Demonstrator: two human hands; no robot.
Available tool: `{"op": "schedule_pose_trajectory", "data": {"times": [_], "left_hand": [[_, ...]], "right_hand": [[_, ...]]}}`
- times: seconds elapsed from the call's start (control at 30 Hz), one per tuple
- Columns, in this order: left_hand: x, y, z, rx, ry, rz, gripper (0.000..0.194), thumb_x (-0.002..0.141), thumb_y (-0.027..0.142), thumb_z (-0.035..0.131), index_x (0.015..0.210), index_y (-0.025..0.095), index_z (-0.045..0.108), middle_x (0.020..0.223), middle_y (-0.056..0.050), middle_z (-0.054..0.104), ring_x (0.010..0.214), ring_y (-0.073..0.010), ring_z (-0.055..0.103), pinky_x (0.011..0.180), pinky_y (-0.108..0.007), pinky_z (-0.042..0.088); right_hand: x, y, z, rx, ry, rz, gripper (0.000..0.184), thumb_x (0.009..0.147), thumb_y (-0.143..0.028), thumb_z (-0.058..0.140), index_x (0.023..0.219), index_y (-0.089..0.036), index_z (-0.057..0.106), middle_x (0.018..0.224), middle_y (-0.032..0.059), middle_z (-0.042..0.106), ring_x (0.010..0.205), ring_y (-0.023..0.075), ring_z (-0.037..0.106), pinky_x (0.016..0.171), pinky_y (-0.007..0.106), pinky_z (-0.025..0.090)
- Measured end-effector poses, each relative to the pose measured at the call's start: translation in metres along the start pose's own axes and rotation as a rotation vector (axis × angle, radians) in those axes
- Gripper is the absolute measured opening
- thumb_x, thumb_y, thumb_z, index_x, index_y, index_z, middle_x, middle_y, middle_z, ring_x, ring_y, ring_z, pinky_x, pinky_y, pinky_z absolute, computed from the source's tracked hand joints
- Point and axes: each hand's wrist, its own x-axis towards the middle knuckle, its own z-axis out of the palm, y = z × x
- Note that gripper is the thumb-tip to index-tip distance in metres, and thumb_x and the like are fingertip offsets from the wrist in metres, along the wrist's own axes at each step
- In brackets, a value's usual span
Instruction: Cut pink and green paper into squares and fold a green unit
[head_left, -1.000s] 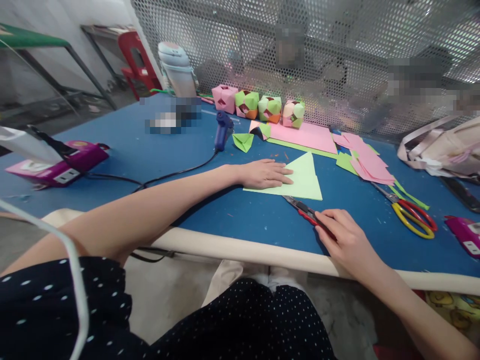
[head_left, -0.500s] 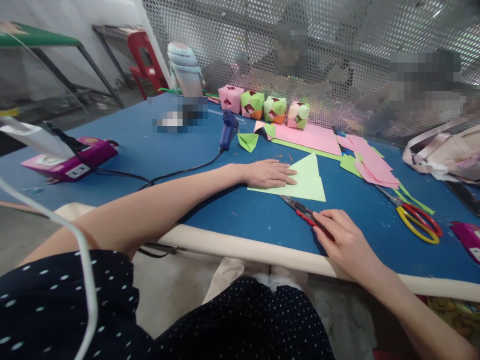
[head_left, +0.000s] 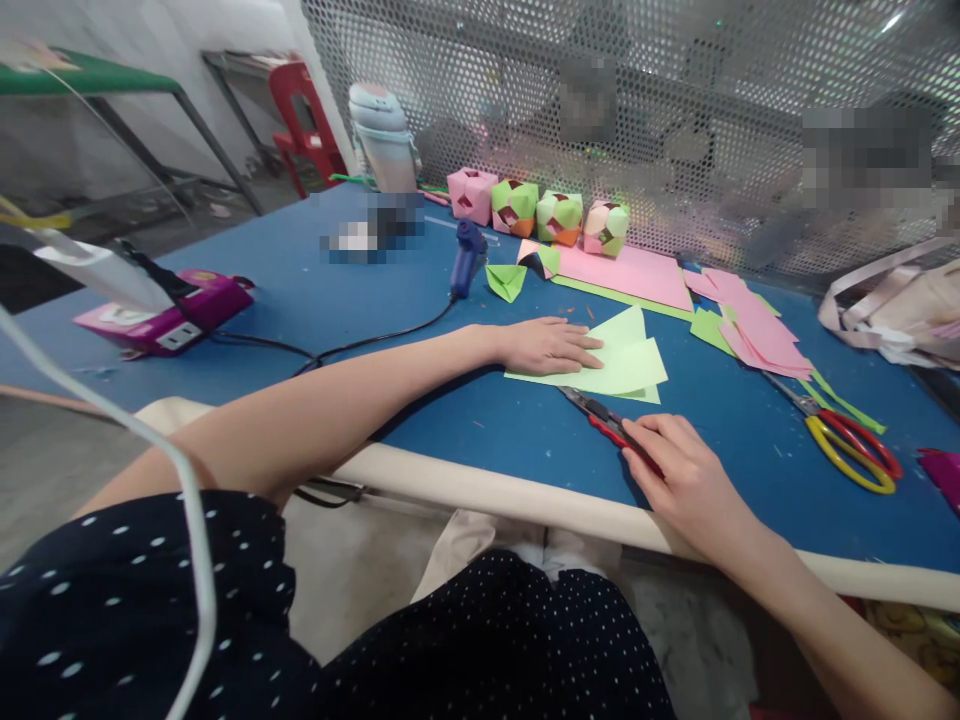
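Purple power strip [head_left: 214,300] far L on blue surface [head_left: 360,290], then glue gun [head_left: 466,265]. My L hand's [head_left: 549,346] flat, fingers spread a bit, on folded lt-green paper [head_left: 630,362] mid-surface. Next, red cutter [head_left: 604,417], tip by paper's near edge, held in my R hand [head_left: 684,468] w/ fingers wrapped round. Scissors [head_left: 823,414] to R.

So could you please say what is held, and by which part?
Right hand holds the utility knife by its handle; left hand lies flat on paper.
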Motion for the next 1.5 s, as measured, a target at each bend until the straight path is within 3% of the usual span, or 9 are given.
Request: {"op": "schedule_pose_trajectory", "data": {"times": [0.6,0.87,1.33,1.5], "left_hand": [[0.001,-0.002,0.002,-0.028,0.016,0.012,0.049,0.102,0.049,0.029,0.147,0.040,0.046,0.164,0.008,0.028,0.153,-0.0230,0.022,0.124,-0.044,0.011],[0.000,-0.001,0.001,-0.031,0.003,0.000,0.049,0.102,0.049,0.029,0.147,0.041,0.045,0.164,0.009,0.028,0.154,-0.0222,0.021,0.124,-0.044,0.013],[0.000,0.000,0.001,-0.031,-0.006,-0.010,0.051,0.101,0.051,0.026,0.149,0.042,0.042,0.165,0.010,0.025,0.154,-0.0207,0.018,0.125,-0.043,0.010],[0.000,0.001,0.000,-0.051,0.018,0.003,0.050,0.101,0.048,0.030,0.147,0.040,0.046,0.163,0.008,0.030,0.153,-0.0236,0.022,0.124,-0.045,0.012]], "right_hand": [[0.003,-0.022,0.004,-0.148,-0.023,0.008,0.034,0.098,-0.016,0.045,0.125,-0.002,0.063,0.103,0.0207,0.062,0.093,0.0280,0.054,0.078,0.045,0.054],[0.008,-0.028,0.005,-0.255,-0.038,-0.050,0.035,0.098,-0.016,0.044,0.123,0.000,0.064,0.100,0.0221,0.062,0.091,0.0294,0.052,0.077,0.046,0.054],[0.012,-0.030,0.008,-0.197,-0.039,-0.040,0.035,0.097,-0.014,0.047,0.122,0.004,0.064,0.099,0.0220,0.062,0.091,0.0288,0.053,0.078,0.045,0.055],[0.013,-0.031,0.011,-0.212,-0.027,-0.049,0.034,0.097,-0.014,0.048,0.121,0.004,0.064,0.099,0.0222,0.062,0.091,0.0283,0.052,0.078,0.045,0.054]]}}
